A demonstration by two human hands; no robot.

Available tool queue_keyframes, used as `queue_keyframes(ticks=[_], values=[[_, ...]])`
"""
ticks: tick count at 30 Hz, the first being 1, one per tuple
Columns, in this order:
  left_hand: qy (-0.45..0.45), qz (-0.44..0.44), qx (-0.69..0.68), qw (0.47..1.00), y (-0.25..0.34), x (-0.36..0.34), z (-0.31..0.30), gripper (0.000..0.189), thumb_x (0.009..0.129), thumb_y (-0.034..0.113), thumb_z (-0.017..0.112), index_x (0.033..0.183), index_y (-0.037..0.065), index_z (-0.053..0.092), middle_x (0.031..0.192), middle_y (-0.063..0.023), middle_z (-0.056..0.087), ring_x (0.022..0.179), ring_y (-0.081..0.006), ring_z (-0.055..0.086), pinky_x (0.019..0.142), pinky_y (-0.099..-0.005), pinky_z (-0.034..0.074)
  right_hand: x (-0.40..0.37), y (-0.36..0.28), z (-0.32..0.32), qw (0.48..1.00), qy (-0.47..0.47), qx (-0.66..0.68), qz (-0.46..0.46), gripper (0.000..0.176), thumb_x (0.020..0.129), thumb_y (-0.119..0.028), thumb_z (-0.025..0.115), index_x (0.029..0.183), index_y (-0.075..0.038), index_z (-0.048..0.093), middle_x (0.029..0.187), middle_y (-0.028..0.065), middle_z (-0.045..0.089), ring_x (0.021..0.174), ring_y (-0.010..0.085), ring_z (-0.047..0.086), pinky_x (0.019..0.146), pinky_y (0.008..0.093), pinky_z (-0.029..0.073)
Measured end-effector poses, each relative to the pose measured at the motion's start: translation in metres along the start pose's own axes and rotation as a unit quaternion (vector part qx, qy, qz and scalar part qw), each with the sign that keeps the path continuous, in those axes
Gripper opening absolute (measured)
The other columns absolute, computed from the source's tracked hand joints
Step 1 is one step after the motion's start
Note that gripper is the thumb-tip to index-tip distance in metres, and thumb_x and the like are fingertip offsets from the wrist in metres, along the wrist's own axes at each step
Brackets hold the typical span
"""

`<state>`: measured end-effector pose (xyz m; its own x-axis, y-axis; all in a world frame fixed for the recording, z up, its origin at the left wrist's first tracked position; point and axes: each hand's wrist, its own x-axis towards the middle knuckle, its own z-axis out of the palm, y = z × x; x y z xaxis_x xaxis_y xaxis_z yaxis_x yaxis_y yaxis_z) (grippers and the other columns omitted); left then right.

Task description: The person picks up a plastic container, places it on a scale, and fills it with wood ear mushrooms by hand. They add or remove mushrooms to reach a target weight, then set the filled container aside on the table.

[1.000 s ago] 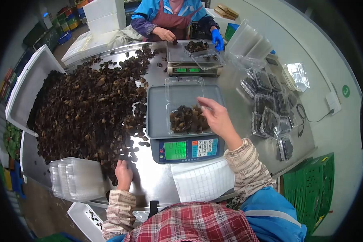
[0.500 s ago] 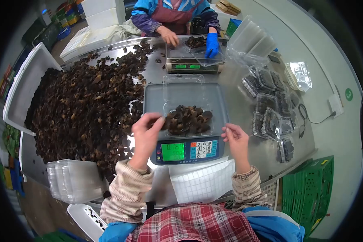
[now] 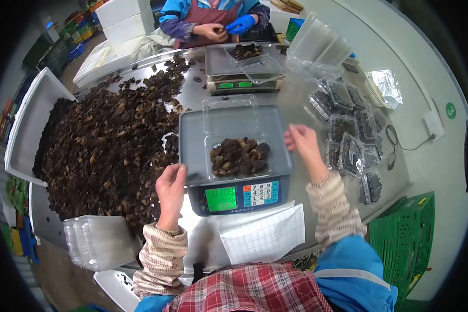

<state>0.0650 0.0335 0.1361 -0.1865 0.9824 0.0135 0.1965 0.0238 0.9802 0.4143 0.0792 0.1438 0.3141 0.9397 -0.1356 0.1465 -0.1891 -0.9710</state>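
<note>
A clear plastic clamshell box (image 3: 208, 151) lies with its lid raised on the grey tray of a digital scale (image 3: 186, 140). Dark brown dried pieces, which look like wood ear mushrooms (image 3: 239, 157), are heaped in the box. My left hand (image 3: 170, 193) is at the scale's front left corner, beside the large mushroom pile (image 3: 104, 145), thumb and fingers slightly apart with nothing visible in them. Over the tray's right edge, my right hand (image 3: 302, 142) has its fingers loosely bent, holding nothing that I can see. The green display (image 3: 221, 199) is lit.
Across the table a co-worker (image 3: 208, 26) works behind a second scale (image 3: 244, 83). Filled boxes (image 3: 348, 130) are stacked at the right. Empty clamshells (image 3: 96, 242) stand front left. A white foam box (image 3: 23, 130) lies tipped at the left; green crates (image 3: 403, 234) stand right.
My left hand has drawn back left from the box, and the piece at its fingertips is gone from them. My right hand has moved up. The display has changed. The co-worker's hands have come together.
</note>
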Motion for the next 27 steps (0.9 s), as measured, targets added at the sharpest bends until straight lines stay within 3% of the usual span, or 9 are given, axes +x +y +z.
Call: queue_keyframes(ticks=[4,7,11,13,15,16,19,24,27], values=[[-0.018,-0.005,-0.004,1.0,0.003,0.001,0.014,0.021,0.089,0.017,0.059,0.096,-0.002,0.063,0.082,-0.002,0.063,0.069,-0.0067,0.056,0.056,-0.0201,0.045,0.06,-0.01,0.055,0.998,-0.045,-0.018,0.034,0.051,0.091,-0.04,0.053,0.104,0.009,0.056,0.091,0.0147,0.064,0.069,0.0161,0.062,0.053,0.0267,0.05],[-0.023,-0.027,-0.008,0.999,0.014,-0.002,0.021,0.024,0.09,0.02,0.058,0.099,-0.002,0.062,0.081,-0.0024,0.062,0.069,-0.0069,0.056,0.054,-0.0204,0.045,0.066,-0.023,0.07,0.988,-0.043,0.089,0.12,0.055,0.091,-0.045,0.05,0.104,0.009,0.057,0.098,0.016,0.064,0.08,0.0193,0.062,0.065,0.0311,0.051],[-0.031,-0.074,0.009,0.997,0.017,-0.009,0.017,0.033,0.093,0.028,0.052,0.098,-0.003,0.06,0.081,-0.0054,0.061,0.059,-0.0086,0.054,0.047,-0.0216,0.044,0.004,-0.02,0.029,0.981,-0.121,0.126,-0.089,0.041,0.093,-0.033,0.048,0.113,0.001,0.058,0.104,0.0126,0.064,0.096,0.018,0.059,0.081,0.0287,0.046],[-0.056,-0.103,0.02,0.993,0.012,-0.011,0.019,0.037,0.093,0.031,0.05,0.098,-0.004,0.059,0.08,-0.0069,0.061,0.055,-0.0094,0.054,0.045,-0.0222,0.043,-0.039,-0.011,0.015,0.959,-0.127,-0.127,-0.221,0.031,0.092,-0.022,0.051,0.116,-0.003,0.058,0.095,0.0073,0.064,0.09,0.0141,0.058,0.078,0.0271,0.045],[-0.124,-0.149,-0.023,0.981,0.004,-0.012,0.024,0.041,0.093,0.034,0.046,0.1,-0.006,0.056,0.079,-0.0095,0.061,0.05,-0.0113,0.054,0.041,-0.0232,0.042,-0.064,0.004,0.008,0.909,-0.141,-0.292,-0.264,0.026,0.088,-0.013,0.055,0.113,-0.005,0.06,0.083,0.0026,0.061,0.078,0.0102,0.056,0.071,0.0259,0.046],[-0.13,-0.161,-0.044,0.977,0.005,-0.014,0.028,0.036,0.089,0.023,0.051,0.105,-0.008,0.054,0.078,-0.0103,0.061,0.051,-0.0124,0.055,0.04,-0.0236,0.041,-0.069,0.006,0.008,0.908,-0.139,-0.292,-0.267,0.026,0.088,-0.013,0.055,0.113,-0.005,0.06,0.083,0.0026,0.061,0.078,0.0102,0.056,0.071,0.0259,0.046],[-0.148,-0.172,-0.043,0.973,0.003,-0.012,0.033,0.037,0.08,0.012,0.055,0.108,-0.012,0.053,0.076,-0.012,0.062,0.05,-0.0134,0.055,0.04,-0.0259,0.044,-0.076,0.009,0.012,0.95,-0.157,-0.208,-0.17,0.037,0.084,-0.006,0.057,0.121,-0.009,0.054,0.077,0.0015,0.058,0.067,0.008,0.052,0.061,0.0236,0.044],[-0.129,-0.203,-0.105,0.965,-0.001,-0.004,0.044,0.024,0.074,0.001,0.055,0.096,-0.008,0.055,0.064,-0.0096,0.059,0.044,-0.0136,0.052,0.036,-0.0251,0.037,-0.06,0.003,0.025,0.974,-0.207,0.039,0.083,0.075,0.078,0.004,0.059,0.14,0.0,0.018,0.076,0.0134,0.062,0.053,0.0136,0.058,0.037,0.0202,0.041],[-0.115,-0.182,-0.131,0.968,-0.011,0.001,0.052,0.014,0.073,-0.002,0.054,0.087,-0.005,0.053,0.063,-0.0096,0.057,0.047,-0.015,0.053,0.035,-0.0266,0.038,-0.049,-0.001,0.033,0.966,-0.193,0.086,0.149,0.055,0.076,0.004,0.053,0.127,0.012,0.037,0.08,0.0198,0.064,0.052,0.0167,0.06,0.037,0.0209,0.043]])
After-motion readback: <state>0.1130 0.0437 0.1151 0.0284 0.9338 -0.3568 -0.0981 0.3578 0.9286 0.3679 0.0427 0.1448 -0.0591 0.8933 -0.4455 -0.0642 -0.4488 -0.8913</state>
